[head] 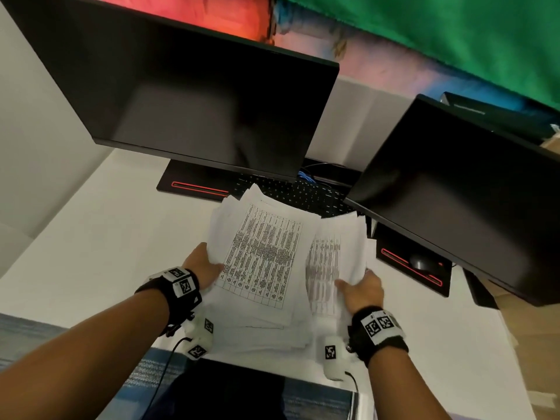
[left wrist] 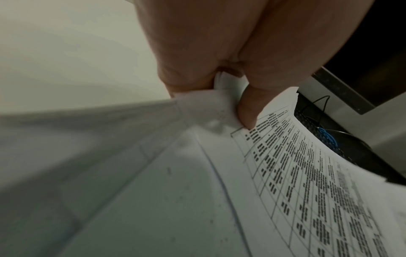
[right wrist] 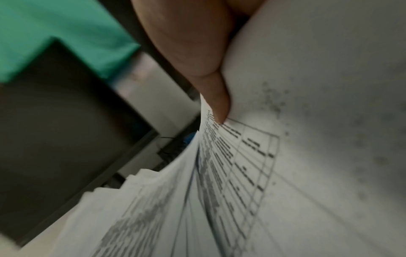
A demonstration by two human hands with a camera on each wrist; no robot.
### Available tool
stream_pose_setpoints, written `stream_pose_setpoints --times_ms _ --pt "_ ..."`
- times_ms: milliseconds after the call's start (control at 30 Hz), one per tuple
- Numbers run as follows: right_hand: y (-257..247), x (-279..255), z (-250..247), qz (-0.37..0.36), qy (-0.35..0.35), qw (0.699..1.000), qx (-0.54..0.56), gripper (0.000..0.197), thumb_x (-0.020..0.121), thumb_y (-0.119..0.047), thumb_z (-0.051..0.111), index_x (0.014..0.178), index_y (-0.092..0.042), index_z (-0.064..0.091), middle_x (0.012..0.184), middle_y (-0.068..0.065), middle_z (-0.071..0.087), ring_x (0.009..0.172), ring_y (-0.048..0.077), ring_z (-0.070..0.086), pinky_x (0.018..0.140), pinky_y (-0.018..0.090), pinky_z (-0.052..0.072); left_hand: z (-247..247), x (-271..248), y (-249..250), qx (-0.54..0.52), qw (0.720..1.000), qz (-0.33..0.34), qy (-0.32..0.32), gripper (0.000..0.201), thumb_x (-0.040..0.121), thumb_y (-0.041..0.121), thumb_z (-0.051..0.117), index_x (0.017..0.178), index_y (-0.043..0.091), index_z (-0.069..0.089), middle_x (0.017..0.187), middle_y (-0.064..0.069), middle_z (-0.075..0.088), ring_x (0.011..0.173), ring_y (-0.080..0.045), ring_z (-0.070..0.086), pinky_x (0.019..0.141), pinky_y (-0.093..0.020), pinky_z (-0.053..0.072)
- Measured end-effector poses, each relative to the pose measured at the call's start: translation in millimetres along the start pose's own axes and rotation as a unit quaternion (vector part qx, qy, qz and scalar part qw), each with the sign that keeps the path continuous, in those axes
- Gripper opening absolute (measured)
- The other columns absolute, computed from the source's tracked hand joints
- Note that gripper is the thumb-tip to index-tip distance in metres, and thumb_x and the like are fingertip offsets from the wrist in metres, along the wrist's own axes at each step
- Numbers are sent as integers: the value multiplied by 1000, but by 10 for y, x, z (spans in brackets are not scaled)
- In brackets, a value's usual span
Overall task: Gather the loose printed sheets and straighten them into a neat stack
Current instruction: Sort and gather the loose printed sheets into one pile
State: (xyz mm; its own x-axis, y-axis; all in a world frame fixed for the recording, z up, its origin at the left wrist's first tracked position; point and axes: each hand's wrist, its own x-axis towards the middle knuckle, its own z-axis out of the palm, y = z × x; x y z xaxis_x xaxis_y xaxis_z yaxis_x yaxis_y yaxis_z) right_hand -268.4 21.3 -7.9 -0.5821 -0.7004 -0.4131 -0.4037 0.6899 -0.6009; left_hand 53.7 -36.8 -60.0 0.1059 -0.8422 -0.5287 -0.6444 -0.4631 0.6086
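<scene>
Both hands, left hand (head: 203, 266) and right hand (head: 362, 290), pinch opposite side edges of the fanned bundle of white printed table sheets (head: 266, 262), lifted over the white desk (head: 106, 237), probably to square them.

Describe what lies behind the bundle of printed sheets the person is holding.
Behind the printed sheets, a black keyboard lies on the white desk below two dark monitors. The sheets cover its near edge, so what lies directly under them cannot be seen.
</scene>
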Motion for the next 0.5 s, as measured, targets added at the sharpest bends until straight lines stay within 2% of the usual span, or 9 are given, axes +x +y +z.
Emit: stream_pose_setpoints --times_ms 67,167,200,233,300,367,400,467,500 --pt "-230 -158 -255 -86 41 995 -31 35 84 -14 75 114 -5 61 104 8 69 95 27 66 81 29 52 -6 -49 27 -9 1000 4 -11 23 88 9 63 109 4 55 70 0 54 56 -14 48 45 -22 39" --pt "-512 -329 -645 -196 127 971 -56 32 82 -20 77 108 -8 62 98 13 69 96 33 64 83 43 57 -8 -100 38 -11 1000 14 -12 14 89 4 60 102 2 57 66 -1 53 53 -12 47 43 -22 36" --pt "-623 -395 -785 -215 149 964 -43 32 81 -21 78 107 -8 63 97 12 69 94 32 63 81 43 56 -16 -116 48 -13 1000 15 -10 13 89 4 60 101 3 56 65 -1 53 52 -12 47 43 -21 36" --pt "-733 -461 -923 -225 159 961 -17 33 80 -20 79 106 -8 63 95 11 67 90 29 61 77 38 54 -32 -131 58 -14 1000 14 -10 14 89 4 60 101 4 56 67 -1 54 53 -11 47 43 -21 36" --pt "-889 -578 -1148 -233 138 960 65 31 79 -15 81 102 -11 62 89 1 63 80 20 59 67 22 46 -39 -138 49 -9 1000 21 -13 18 88 7 61 105 3 57 69 0 55 54 -11 48 43 -21 37" --pt "-953 -630 -1168 -225 90 957 159 32 78 -12 81 103 -17 61 83 -11 61 71 6 60 57 13 42 -45 -174 73 -4 999 43 -7 12 87 5 60 98 2 59 68 -2 57 54 -16 50 44 -20 37" --pt "-934 -605 -1094 -209 61 955 202 32 79 -10 81 104 -17 63 83 -15 62 72 0 60 54 10 44 -38 -199 85 -2 998 59 -3 7 87 5 61 94 3 60 70 -1 59 60 -19 53 47 -19 37" --pt "-798 -492 -802 -148 10 958 246 33 79 -7 80 107 -15 66 86 -11 67 75 1 64 54 10 50 -28 -252 102 0 997 82 -5 5 88 10 64 90 8 61 77 3 59 76 -19 55 57 -21 39" --pt "-704 -421 -604 -115 -13 961 250 33 78 -7 81 107 -15 67 91 -5 71 79 7 67 61 16 55 -37 -293 110 0 996 86 -14 6 89 13 65 88 12 59 80 5 58 81 -17 54 62 -23 40"
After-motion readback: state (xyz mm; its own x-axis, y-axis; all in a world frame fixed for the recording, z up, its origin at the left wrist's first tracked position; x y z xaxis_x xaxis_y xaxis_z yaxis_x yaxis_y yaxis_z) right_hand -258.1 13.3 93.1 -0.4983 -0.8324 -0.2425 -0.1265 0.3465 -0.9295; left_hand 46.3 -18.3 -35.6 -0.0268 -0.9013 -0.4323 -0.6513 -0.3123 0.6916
